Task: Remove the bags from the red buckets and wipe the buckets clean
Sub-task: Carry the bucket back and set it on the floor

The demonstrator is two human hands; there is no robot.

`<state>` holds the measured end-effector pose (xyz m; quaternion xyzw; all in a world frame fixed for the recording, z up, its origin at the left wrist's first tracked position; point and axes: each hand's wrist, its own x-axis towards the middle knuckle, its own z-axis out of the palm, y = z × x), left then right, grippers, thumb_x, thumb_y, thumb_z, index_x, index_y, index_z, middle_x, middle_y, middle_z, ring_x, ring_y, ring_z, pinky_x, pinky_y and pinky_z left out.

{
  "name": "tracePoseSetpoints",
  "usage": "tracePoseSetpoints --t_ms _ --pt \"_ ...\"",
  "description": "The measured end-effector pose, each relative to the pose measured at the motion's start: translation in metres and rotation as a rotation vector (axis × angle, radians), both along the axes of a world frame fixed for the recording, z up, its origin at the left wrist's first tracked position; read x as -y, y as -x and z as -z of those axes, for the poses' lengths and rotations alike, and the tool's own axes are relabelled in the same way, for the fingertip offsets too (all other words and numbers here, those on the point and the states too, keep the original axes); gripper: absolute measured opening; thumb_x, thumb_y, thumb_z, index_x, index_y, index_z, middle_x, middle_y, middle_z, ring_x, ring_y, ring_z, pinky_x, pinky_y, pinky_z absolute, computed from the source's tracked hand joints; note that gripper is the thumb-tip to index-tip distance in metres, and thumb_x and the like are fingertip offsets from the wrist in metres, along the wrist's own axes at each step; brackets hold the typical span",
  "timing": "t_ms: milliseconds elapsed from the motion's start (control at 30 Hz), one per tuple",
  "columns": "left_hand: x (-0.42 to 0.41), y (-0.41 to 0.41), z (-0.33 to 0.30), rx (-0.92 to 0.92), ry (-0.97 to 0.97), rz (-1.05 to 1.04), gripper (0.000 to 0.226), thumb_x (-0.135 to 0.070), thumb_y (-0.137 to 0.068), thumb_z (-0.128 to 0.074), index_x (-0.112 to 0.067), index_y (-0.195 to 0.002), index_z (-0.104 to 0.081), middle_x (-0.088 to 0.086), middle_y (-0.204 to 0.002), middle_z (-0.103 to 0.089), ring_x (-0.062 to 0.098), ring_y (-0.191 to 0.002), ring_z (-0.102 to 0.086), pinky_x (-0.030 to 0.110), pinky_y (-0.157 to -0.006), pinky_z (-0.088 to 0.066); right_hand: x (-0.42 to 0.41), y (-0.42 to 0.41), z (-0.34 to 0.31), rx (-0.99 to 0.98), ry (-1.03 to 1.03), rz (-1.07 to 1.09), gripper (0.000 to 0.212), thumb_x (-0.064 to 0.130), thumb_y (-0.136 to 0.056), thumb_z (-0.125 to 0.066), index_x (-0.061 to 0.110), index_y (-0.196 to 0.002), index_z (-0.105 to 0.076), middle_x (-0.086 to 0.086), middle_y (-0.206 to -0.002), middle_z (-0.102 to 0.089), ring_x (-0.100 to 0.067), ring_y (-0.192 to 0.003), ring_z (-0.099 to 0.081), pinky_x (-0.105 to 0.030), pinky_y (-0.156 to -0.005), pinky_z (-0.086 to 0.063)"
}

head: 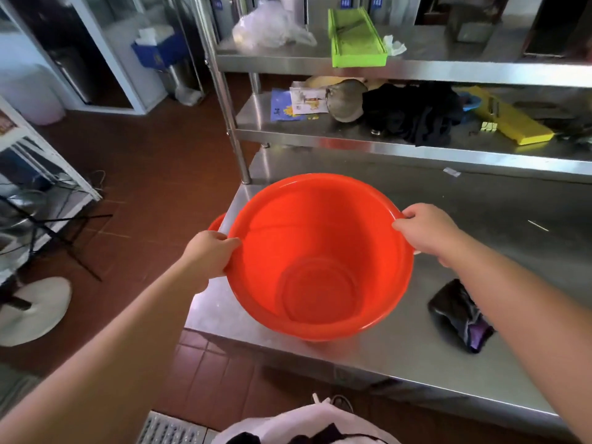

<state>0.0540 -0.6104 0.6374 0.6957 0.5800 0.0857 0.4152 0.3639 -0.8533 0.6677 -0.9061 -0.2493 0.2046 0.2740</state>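
Observation:
A red bucket (320,251) is held over the left end of the steel table (480,219), tilted with its mouth toward me and its inside bare. My left hand (209,254) grips the rim on the left side. My right hand (426,230) grips the rim on the right side. A sliver of another red bucket (216,222) shows behind the table's left edge. A crumpled dark bag or cloth (459,315) lies on the table to the right, under my right forearm.
Steel shelves rise behind the table, holding a green tray (355,36), a clear plastic bag (269,27), dark cloth (413,113) and a yellow slicer (509,120). Red tile floor lies to the left, with a white fan base (35,309) and a floor drain grate (169,431).

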Motion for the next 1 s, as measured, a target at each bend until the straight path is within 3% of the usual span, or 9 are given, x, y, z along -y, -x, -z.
tracePoseSetpoints --t_ms 67,133,233,467,600,667,733,833,1000 --pt "-0.008 0.033 -0.002 -0.028 -0.047 0.006 0.032 -0.031 -0.091 -0.066 -0.001 -0.095 -0.077 0.017 -0.079 -0.075 0.026 -0.068 -0.075 0.034 -0.058 -0.064 -0.015 0.03 -0.007 0.013 -0.007 -0.029 0.026 0.025 -0.078 -0.054 0.005 -0.087 -0.068 -0.011 -0.074 -0.073 -0.029 -0.065 -0.072 -0.046 -0.071 -0.061" --pt "-0.015 0.075 -0.008 -0.07 -0.096 0.003 0.03 -0.031 -0.092 -0.064 -0.006 -0.091 -0.079 0.004 -0.06 -0.069 0.011 -0.047 -0.065 0.02 -0.042 -0.047 -0.035 0.067 -0.012 0.026 -0.014 -0.062 0.026 0.024 -0.078 -0.054 0.005 -0.087 -0.068 -0.012 -0.075 -0.073 -0.03 -0.067 -0.071 -0.045 -0.07 -0.059" --pt "-0.026 0.155 -0.016 -0.086 -0.122 -0.052 0.03 -0.032 -0.092 -0.063 -0.006 -0.088 -0.078 0.005 -0.064 -0.072 0.02 -0.059 -0.068 0.03 -0.057 -0.054 -0.071 0.133 -0.018 0.03 -0.043 -0.122 0.026 0.025 -0.079 -0.056 0.003 -0.087 -0.069 -0.014 -0.077 -0.073 -0.031 -0.069 -0.072 -0.045 -0.071 -0.06" --pt "-0.043 0.369 -0.016 -0.024 -0.142 -0.278 0.025 -0.035 -0.091 -0.065 -0.014 -0.086 -0.079 0.004 -0.073 -0.076 0.021 -0.07 -0.072 0.036 -0.072 -0.061 -0.155 0.312 -0.008 -0.048 -0.098 -0.3 0.017 0.02 -0.079 -0.063 0.008 -0.087 -0.073 -0.012 -0.075 -0.075 -0.032 -0.073 -0.075 -0.049 -0.066 -0.064" --pt "-0.04 0.459 -0.009 0.018 -0.116 -0.398 0.023 -0.035 -0.09 -0.066 -0.02 -0.074 -0.073 0.004 -0.078 -0.076 0.026 -0.081 -0.074 0.042 -0.08 -0.063 -0.189 0.39 0.003 -0.06 -0.045 -0.414 0.009 0.02 -0.081 -0.067 0.014 -0.081 -0.074 -0.005 -0.07 -0.075 -0.026 -0.068 -0.075 -0.047 -0.069 -0.064" --pt "-0.042 0.492 -0.004 0.019 -0.111 -0.448 0.024 -0.035 -0.09 -0.066 -0.019 -0.073 -0.073 0.002 -0.078 -0.076 0.024 -0.08 -0.073 0.041 -0.077 -0.062 -0.205 0.418 0.011 -0.057 -0.011 -0.458 0.009 0.021 -0.082 -0.068 0.015 -0.08 -0.074 -0.005 -0.071 -0.075 -0.025 -0.068 -0.075 -0.046 -0.072 -0.064" --pt "-0.048 0.518 0.0 -0.011 -0.107 -0.479 0.024 -0.035 -0.092 -0.065 -0.022 -0.073 -0.071 -0.003 -0.077 -0.073 0.019 -0.078 -0.07 0.034 -0.071 -0.057 -0.222 0.441 0.02 -0.061 0.001 -0.488 0.008 0.021 -0.082 -0.069 0.016 -0.077 -0.074 -0.001 -0.065 -0.074 -0.019 -0.06 -0.073 -0.038 -0.062 -0.063" --pt "-0.058 0.543 0.012 -0.024 -0.068 -0.522 0.025 -0.031 -0.096 -0.062 -0.023 -0.074 -0.07 -0.001 -0.081 -0.074 0.02 -0.081 -0.07 0.037 -0.078 -0.058 -0.25 0.469 0.034 -0.1 0.032 -0.537 0.008 0.019 -0.085 -0.068 0.018 -0.08 -0.073 0.004 -0.059 -0.072 -0.013 -0.052 -0.071 -0.03 -0.051 -0.059" --pt "-0.089 0.56 0.027 -0.05 -0.01 -0.568 0.024 -0.03 -0.097 -0.06 -0.024 -0.076 -0.07 -0.002 -0.084 -0.074 0.018 -0.082 -0.069 0.038 -0.083 -0.057 -0.305 0.485 0.064 -0.167 0.103 -0.589 0.01 0.022 -0.09 -0.064 0.021 -0.086 -0.074 0.0 -0.067 -0.075 -0.019 -0.062 -0.075 -0.039 -0.061 -0.064"
